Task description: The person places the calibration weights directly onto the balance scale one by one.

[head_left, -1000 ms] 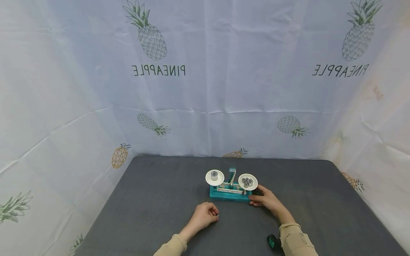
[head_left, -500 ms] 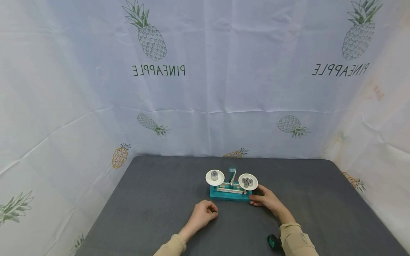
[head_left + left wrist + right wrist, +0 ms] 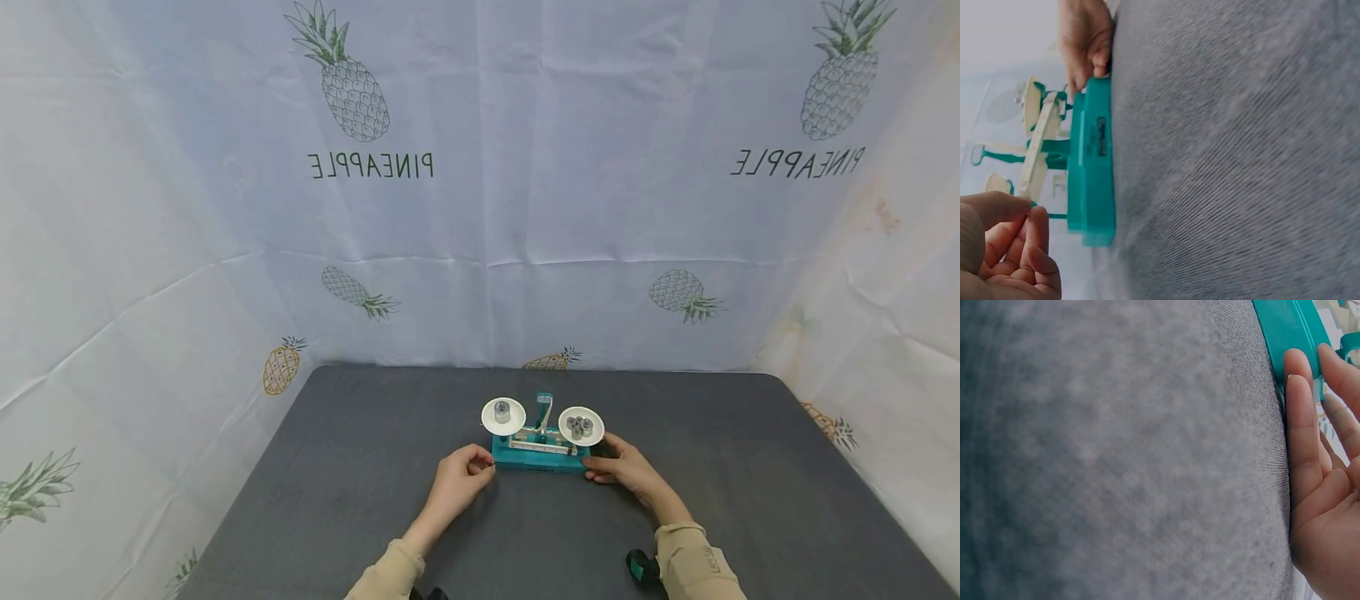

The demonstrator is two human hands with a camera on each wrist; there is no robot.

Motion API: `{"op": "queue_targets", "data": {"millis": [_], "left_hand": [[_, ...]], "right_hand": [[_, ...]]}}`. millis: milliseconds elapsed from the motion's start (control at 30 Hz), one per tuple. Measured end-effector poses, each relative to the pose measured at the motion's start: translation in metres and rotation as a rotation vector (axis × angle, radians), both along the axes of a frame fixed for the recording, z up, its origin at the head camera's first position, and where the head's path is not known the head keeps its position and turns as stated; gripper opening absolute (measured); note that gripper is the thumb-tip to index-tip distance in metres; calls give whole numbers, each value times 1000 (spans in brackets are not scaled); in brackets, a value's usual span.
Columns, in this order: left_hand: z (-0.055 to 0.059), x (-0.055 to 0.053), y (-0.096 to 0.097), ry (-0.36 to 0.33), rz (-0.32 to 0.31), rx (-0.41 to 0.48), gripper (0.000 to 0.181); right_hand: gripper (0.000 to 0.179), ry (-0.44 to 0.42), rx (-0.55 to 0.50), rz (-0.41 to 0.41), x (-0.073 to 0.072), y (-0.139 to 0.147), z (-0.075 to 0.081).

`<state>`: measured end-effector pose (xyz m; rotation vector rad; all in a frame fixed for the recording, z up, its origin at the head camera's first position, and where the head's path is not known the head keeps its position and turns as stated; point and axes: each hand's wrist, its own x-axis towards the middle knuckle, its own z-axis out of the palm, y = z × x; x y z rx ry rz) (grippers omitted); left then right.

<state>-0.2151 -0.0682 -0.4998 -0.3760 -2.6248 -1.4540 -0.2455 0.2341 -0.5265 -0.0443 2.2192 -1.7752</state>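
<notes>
A teal balance scale (image 3: 538, 461) stands on the dark table with two white pans. A single larger metal weight (image 3: 502, 411) sits in the left pan (image 3: 489, 425); several smaller weights (image 3: 578, 427) cluster in the right pan (image 3: 595, 438). My left hand (image 3: 459, 482) is at the base's left end, thumb and fingertips pinched together around a small metal piece that the fingers hide. In the left wrist view those fingertips (image 3: 1036, 211) overlap the beam's near end (image 3: 1032, 178). My right hand (image 3: 626, 469) holds the right end of the base, fingers (image 3: 1300, 403) against the teal plastic.
A grey-black cloth-textured table (image 3: 360, 467) extends around the scale. Behind it hangs a white curtain (image 3: 585, 208) printed with pineapples. A black wrist strap (image 3: 641, 567) is by the right sleeve.
My left hand has moved forward and slightly left, from in front of the scale to the base's left end. The small metal piece, visible at its fingertips before, is now hidden. The right hand stays put.
</notes>
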Motion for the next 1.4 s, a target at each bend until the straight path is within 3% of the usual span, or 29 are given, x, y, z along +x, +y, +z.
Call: {"op": "queue_targets", "data": {"millis": [333, 467, 967, 1400], "left_hand": [[15, -8, -2, 121, 54, 125, 7], [22, -14, -2, 123, 67, 156, 7], [36, -28, 2, 117, 120, 142, 7], [43, -37, 9, 67, 102, 92, 3]], "right_hand": [[81, 9, 2, -3, -1, 1, -1], [80, 8, 1, -7, -2, 1, -2], [80, 5, -3, -9, -1, 0, -3], [81, 5, -14, -3, -1, 1, -4]]}}
